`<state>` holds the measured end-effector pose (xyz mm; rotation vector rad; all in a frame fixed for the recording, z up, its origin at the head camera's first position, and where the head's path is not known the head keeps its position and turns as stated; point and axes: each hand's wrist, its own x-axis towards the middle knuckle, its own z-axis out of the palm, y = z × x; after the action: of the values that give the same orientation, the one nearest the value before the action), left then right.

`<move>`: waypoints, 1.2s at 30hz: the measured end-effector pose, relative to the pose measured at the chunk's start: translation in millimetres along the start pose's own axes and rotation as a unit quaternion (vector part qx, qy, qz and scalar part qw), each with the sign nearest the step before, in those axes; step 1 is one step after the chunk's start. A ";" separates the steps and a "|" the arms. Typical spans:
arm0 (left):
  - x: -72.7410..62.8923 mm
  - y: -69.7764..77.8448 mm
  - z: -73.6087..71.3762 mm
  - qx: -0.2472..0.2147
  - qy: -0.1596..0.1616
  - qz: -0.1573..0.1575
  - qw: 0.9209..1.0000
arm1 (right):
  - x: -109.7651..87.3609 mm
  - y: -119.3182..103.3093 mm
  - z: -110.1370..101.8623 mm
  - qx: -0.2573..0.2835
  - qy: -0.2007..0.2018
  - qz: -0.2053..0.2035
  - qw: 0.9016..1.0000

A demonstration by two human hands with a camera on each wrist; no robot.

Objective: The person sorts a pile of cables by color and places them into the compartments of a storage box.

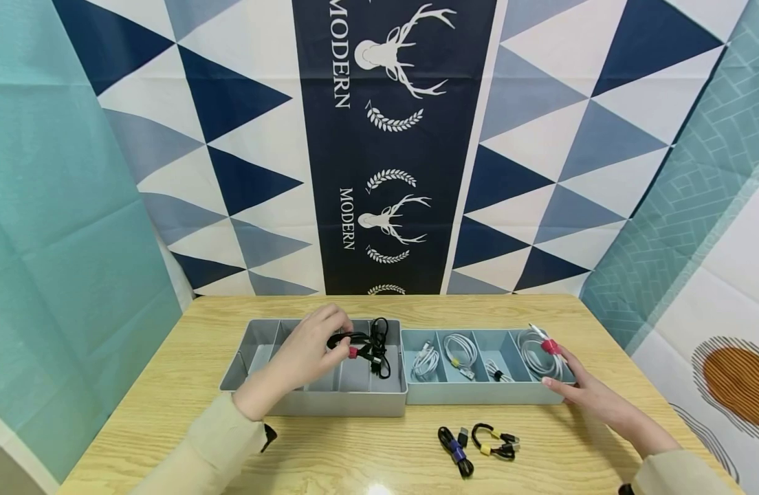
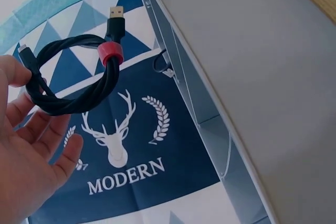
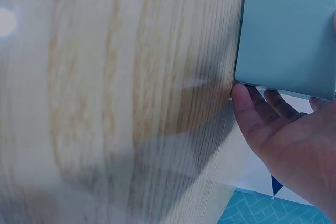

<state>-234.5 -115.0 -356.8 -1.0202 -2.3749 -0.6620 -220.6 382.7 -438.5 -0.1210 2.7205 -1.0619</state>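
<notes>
My left hand (image 1: pixel 314 347) pinches a coiled black USB cable (image 2: pixel 97 95) bound with a red strap (image 2: pixel 110 53), above the grey divided box (image 1: pixel 342 404). In the left wrist view, its gold-tipped USB plug (image 2: pixel 116 22) points up. Another black cable (image 1: pixel 379 333) lies in the grey box's right part. My right hand (image 1: pixel 592 395) grips the right end of the light-blue divided box (image 1: pixel 478 394), its fingertips (image 3: pixel 241 95) against the end wall. Near that hand, a white cable (image 1: pixel 528 350) with a red strap lies coiled in the rightmost compartment.
Other blue-box compartments hold white cables, among them a coil (image 1: pixel 460 350) and a small bundle (image 1: pixel 497 371). On the wooden table (image 1: pixel 330 454) in front lie a black cable with a purple strap (image 1: pixel 456 450) and a short black cable with yellow straps (image 1: pixel 493 443). A patterned cloth (image 1: pixel 392 151) hangs behind.
</notes>
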 end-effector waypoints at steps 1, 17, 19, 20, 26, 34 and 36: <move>0.9 -1.4 0.1 -0.001 -0.005 0.000 1.000 | -0.1 -0.1 0.0 0.003 -0.001 0.001 1.000; 14.9 -28.3 -13.2 -0.046 -0.101 0.044 0.993 | -0.8 0.8 0.0 0.005 -0.002 0.004 1.000; 15.5 -30.8 -14.4 -0.049 -0.113 0.047 0.991 | -1.1 0.6 0.1 0.007 -0.002 0.003 1.000; 16.0 -32.0 -14.7 -0.051 -0.117 0.051 0.990 | -1.3 0.4 0.2 0.008 -0.002 0.003 1.000; 18.9 -39.3 -16.2 -0.045 -0.156 0.074 0.984 | -1.5 -0.8 -0.2 0.005 0.000 0.000 1.000; 24.2 -46.2 -22.4 -0.016 -0.194 0.072 0.978 | -0.9 -2.1 -0.6 0.003 -0.006 0.005 1.000; 24.7 -47.6 -23.0 -0.008 -0.198 0.074 0.977 | -0.6 -1.9 -0.6 0.008 -0.006 0.004 1.000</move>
<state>-280.5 -144.4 -336.1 -1.4322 -2.5921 -0.4569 -220.1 381.7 -436.7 -0.1146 2.6990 -1.0781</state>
